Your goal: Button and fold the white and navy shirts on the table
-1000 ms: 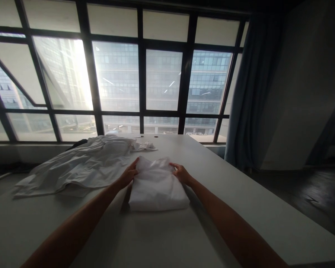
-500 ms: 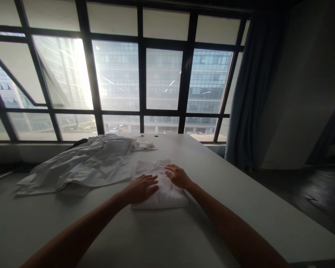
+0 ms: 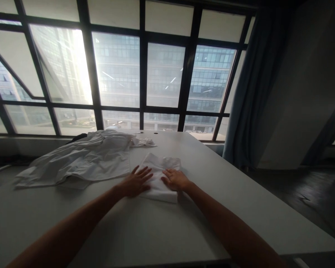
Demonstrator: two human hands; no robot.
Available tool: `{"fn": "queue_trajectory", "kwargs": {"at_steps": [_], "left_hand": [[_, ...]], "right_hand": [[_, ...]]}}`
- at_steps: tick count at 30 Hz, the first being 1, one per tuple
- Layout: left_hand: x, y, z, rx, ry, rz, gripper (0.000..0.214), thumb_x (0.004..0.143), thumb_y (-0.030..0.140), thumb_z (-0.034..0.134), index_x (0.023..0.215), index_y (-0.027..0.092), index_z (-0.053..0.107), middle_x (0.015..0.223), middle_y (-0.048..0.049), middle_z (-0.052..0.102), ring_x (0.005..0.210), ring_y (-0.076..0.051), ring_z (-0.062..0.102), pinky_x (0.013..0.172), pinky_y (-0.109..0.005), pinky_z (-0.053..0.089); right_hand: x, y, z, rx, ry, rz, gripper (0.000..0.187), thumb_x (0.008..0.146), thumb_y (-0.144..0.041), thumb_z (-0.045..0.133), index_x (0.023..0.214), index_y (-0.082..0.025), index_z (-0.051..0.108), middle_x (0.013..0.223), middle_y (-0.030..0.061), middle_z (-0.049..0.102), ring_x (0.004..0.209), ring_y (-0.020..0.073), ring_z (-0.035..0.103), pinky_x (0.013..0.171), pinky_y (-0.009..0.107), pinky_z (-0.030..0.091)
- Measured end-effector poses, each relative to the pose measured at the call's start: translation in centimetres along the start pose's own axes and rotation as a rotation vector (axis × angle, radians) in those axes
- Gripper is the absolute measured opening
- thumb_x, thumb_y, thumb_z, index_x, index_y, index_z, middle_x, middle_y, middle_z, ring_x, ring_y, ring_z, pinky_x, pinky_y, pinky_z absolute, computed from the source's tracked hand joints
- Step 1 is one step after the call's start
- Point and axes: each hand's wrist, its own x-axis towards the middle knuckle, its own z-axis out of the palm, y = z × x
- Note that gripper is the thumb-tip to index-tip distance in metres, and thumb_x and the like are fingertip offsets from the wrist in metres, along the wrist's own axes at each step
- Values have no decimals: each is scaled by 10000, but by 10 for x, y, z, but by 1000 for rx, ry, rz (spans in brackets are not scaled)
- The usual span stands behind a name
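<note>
A folded white garment (image 3: pixel 159 195) lies on the white table (image 3: pixel 145 230), turned a little so that its near edge slants. My left hand (image 3: pixel 135 181) rests on its left side, fingers spread and pointing away to the right. On its right side lies my right hand (image 3: pixel 173 179), palm down with the fingers stretched out toward the left. Neither hand grips the cloth. Part of the garment is hidden under both hands.
A heap of white garments (image 3: pixel 100 160) spreads over the table's left side. Behind it sits a small crumpled white cloth (image 3: pixel 143 142). Large windows (image 3: pixel 115 70) stand beyond the far table edge, and a blue curtain (image 3: pixel 241 119) hangs at the right.
The folded garment has turned on the table, its far edge swinging to the right. My left hand has slid left to its side and spread its fingers; my right hand has come down flatter.
</note>
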Motion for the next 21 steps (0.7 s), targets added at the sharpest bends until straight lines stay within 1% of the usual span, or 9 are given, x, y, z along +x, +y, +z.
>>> {"fn": "queue_trajectory", "kwargs": {"at_steps": [2, 3, 6, 8, 10, 13, 15, 18, 21], "left_hand": [[2, -1, -7, 45, 98, -66, 474, 972, 408, 468, 1406, 224, 525, 1530, -134, 399, 1460, -306, 269, 1189, -549, 51], [3, 3, -8, 54, 129, -98, 448, 981, 367, 448, 1391, 212, 542, 1510, -139, 432, 1443, -310, 306, 1188, -553, 75], [6, 29, 1, 40, 121, -102, 454, 1004, 328, 375, 1425, 214, 501, 1475, -122, 487, 1395, -283, 394, 1179, -525, 188], [7, 47, 11, 26, 69, -43, 474, 1006, 306, 361, 1468, 232, 441, 1504, -108, 453, 1413, -267, 366, 1174, -514, 216], [7, 56, 19, 19, 12, 6, 484, 1012, 294, 343, 1491, 253, 402, 1550, -106, 380, 1446, -277, 304, 1170, -538, 211], [6, 55, 21, 5, -55, 19, 482, 1031, 351, 298, 1499, 282, 388, 1595, -121, 273, 1473, -321, 224, 1148, -604, 196], [6, 54, 17, 0, -90, 5, 486, 1032, 385, 291, 1500, 295, 387, 1606, -127, 232, 1479, -350, 184, 1131, -642, 187], [8, 60, 10, 0, -87, -11, 464, 1025, 367, 310, 1466, 297, 440, 1587, -112, 296, 1469, -345, 222, 1131, -643, 184], [9, 75, 7, -32, -31, 83, 458, 1019, 357, 325, 1455, 291, 451, 1557, -89, 370, 1452, -281, 293, 1168, -574, 177]], "right_hand": [[1, -5, 1, -31, 99, 48, 529, 982, -523, 358, 1345, -214, 588, 1417, 146, 539, 1322, 317, 462, 1109, 498, 286], [1, -8, 1, -31, 147, 48, 519, 987, -504, 355, 1319, -194, 607, 1371, 163, 575, 1283, 319, 496, 1098, 501, 293], [5, -12, 4, -8, 228, -50, 473, 990, -413, 374, 1331, -167, 590, 1352, 162, 590, 1275, 293, 506, 1116, 484, 271], [9, -9, 7, 18, 200, -130, 451, 979, -357, 400, 1357, -182, 570, 1412, 138, 546, 1346, 275, 442, 1151, 482, 224], [12, -1, 10, 48, 130, -163, 460, 973, -352, 406, 1381, -199, 553, 1478, 118, 478, 1404, 272, 369, 1171, 496, 189], [17, 15, 12, 76, 40, -153, 518, 976, -437, 392, 1434, -220, 502, 1544, 93, 379, 1449, 275, 290, 1187, 508, 156], [19, 24, 12, 80, 18, -120, 556, 979, -486, 371, 1459, -223, 468, 1561, 82, 346, 1463, 273, 255, 1194, 515, 128], [23, 30, 10, 81, 33, -93, 560, 985, -483, 363, 1466, -212, 457, 1558, 85, 350, 1464, 269, 253, 1197, 524, 101], [26, 28, 8, 95, 51, -137, 524, 991, -413, 364, 1460, -201, 464, 1550, 99, 363, 1460, 256, 267, 1195, 526, 104]]}}
